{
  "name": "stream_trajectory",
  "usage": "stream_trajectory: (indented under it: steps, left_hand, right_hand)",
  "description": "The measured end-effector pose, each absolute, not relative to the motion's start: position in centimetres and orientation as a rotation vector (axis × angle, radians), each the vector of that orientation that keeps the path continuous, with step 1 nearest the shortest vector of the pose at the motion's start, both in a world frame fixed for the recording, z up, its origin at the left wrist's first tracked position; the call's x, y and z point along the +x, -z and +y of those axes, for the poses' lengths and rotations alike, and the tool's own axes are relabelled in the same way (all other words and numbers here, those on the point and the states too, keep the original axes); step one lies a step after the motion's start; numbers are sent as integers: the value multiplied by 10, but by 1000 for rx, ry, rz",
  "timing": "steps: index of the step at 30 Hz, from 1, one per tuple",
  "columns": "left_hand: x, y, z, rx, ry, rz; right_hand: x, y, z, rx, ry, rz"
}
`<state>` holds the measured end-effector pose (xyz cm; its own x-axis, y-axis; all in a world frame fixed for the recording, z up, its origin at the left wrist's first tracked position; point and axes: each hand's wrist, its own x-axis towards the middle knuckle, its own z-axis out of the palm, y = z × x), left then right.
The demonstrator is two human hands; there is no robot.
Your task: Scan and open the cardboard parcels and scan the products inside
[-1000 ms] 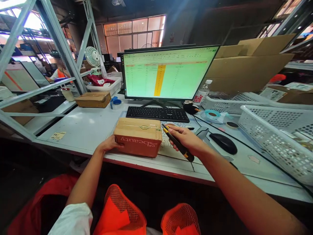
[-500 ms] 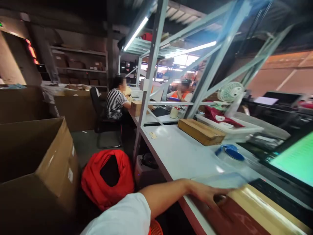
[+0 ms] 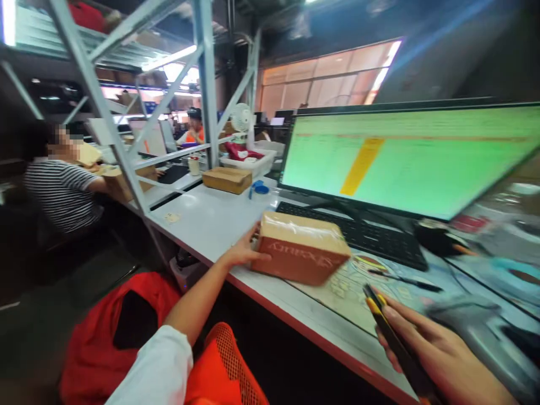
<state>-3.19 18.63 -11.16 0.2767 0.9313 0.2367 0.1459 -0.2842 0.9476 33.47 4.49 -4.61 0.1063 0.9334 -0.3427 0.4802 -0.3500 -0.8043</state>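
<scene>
My left hand (image 3: 247, 248) grips the left end of a cardboard box (image 3: 301, 256), thumb on its reddish-brown front and the other fingers partly hidden behind. Pale lettering runs along that front, and glossy tape covers the tan top. The box is slightly tilted over the front of the desk. In my right hand (image 3: 426, 343) is a black and yellow utility knife (image 3: 390, 332), its tip end pointing up and left, apart from the box. Whether a blade is out, I cannot tell. Beneath the knife lies a printed desk mat (image 3: 346, 292), with a pen (image 3: 407, 280) on it.
A keyboard (image 3: 382, 242) and a large monitor (image 3: 405, 163) stand behind the box. Farther back on the desk (image 3: 202, 216) are a flat carton (image 3: 228, 180) and a blue tape roll (image 3: 260, 189). A grey scanner-like device (image 3: 476, 326) lies beside my right hand. A co-worker (image 3: 63, 185) sits at left.
The view has swung right. My right hand with the utility knife has come into view. The left hand still holds the box, which now shows whole and turned toward me.
</scene>
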Motion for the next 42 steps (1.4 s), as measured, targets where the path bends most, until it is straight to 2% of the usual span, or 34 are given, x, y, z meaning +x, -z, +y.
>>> stream_trajectory:
  steps: [2,4,7,9,14,19,23,27,30,33,37,42]
  left_hand:
    - [-26,81,175,1769,-1298,1411]
    - [-18,47,159,2153,-1355,1808]
    - [-1,9,141,2722,-961,2096]
    - [10,-1,136,2836,-676,2146]
    - [29,4,131,2945,-568,2114]
    - [31,11,126,2946,-610,2123]
    - [27,18,129,2887,-702,2176]
    - [8,22,139,2701,-931,2274]
    - [-14,27,144,2514,-1287,2123]
    - [-29,40,142,2139,-1550,1677]
    - [-20,63,134,1805,-1463,1148]
    - [2,71,126,1882,-1375,985]
  right_hand:
    - [341,30,48,-1942,-1173,-1312]
    - [341,14,54,-2013,-1091,-1352]
    - [324,-6,62,-2007,-875,-1628]
    - [304,-15,70,-1894,-690,-1861]
    - [246,-27,113,-1679,-403,-2191]
    - [212,-27,131,-1819,-278,-2243]
    - [207,-2,111,-1938,-307,-2275]
    - [235,39,94,-1867,-460,-2364]
    - [283,51,98,-1705,-305,-2324]
    - [330,29,110,-1417,-26,-2318]
    - [342,-29,116,-1043,273,-2354]
    - [297,-66,118,-761,401,-2573]
